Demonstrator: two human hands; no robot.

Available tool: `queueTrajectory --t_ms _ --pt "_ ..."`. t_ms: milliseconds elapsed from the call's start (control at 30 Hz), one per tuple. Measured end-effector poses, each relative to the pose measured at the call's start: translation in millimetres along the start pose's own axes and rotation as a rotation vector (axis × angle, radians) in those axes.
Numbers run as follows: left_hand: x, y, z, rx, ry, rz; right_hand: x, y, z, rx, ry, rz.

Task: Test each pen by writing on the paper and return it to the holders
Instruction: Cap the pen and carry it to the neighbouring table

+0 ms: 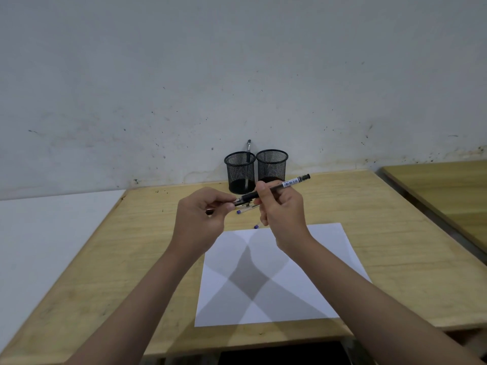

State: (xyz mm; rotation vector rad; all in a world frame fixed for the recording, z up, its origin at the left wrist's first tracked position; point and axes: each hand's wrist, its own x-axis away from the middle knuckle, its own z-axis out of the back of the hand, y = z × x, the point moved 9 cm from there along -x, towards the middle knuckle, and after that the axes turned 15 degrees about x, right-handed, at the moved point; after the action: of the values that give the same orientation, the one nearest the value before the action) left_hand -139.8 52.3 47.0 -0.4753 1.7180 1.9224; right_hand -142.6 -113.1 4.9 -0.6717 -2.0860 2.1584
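black pen (274, 190): tip end covered by left hand (201, 219) fingers (228, 202); capped or bare, cannot tell.
loose pens (243, 210): at 12 o'clock from paper (276, 272), mostly hidden behind both hands; count unclear.
pen in left holder (248, 164): lower part blurred behind mesh.
right holder (272, 165): contents too dark to tell.
surface (395, 246): near edge cut off at 6 o'clock.

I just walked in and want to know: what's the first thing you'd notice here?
Two bare hands, left and right, meet above the light wooden table, holding a slim black pen between them. Below lies a blank white paper sheet crossed by arm shadows. Two black mesh metal pen holders stand at the wall.
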Motion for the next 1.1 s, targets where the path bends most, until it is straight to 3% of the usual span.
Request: queueTrajectory --t_ms 67,167,200,233,333,367,467,567,700,833,1100 --pt "0.5 -0.3 -6.0 -0.036 -0.02 -0.012 2.7 3.5 5.2 0.023 -0.016 -0.05" --pt "-3.9 -8.3 -12.5 -0.037 -0.007 0.039 10.5 14.0 8.3 0.261 -0.133 -0.191" --pt "-6.2 -10.7 -13.9 -0.037 0.0 0.053 12.7 12.0 12.0 0.36 -0.142 -0.161" --pt "-8.6 -13.4 -15.2 -0.041 0.0 0.06 13.4 1.5 18.8 0.482 -0.1 -0.024" --pt "-13.3 -18.5 -24.1 -0.066 -0.05 0.053 29.2 -49.9 38.4 0.905 0.162 0.675" --pt "-13.5 -20.0 -29.8 -0.071 -0.071 0.051 31.9 -56.1 43.0 1.037 0.206 0.793" --pt "-12.6 -22.9 -46.7 -0.057 -0.116 0.049 23.1 -56.6 55.4 1.278 0.23 0.875" --pt "-11.2 -19.8 -66.3 -0.024 -0.164 0.002 21.1 -51.3 62.4 1.369 0.171 0.931" --pt "-4.7 -15.3 -100.3 -0.023 -0.255 -0.078 20.0 -42.1 92.9 1.433 0.132 0.873" --pt "13.1 -21.0 -165.3 -0.117 -0.474 -0.041 28.8 -35.3 156.7 1.471 0.171 0.668" --pt "82.2 6.4 -324.5 -0.09 -0.933 -0.044 114.2 -18.0 317.6 1.556 0.505 0.25"
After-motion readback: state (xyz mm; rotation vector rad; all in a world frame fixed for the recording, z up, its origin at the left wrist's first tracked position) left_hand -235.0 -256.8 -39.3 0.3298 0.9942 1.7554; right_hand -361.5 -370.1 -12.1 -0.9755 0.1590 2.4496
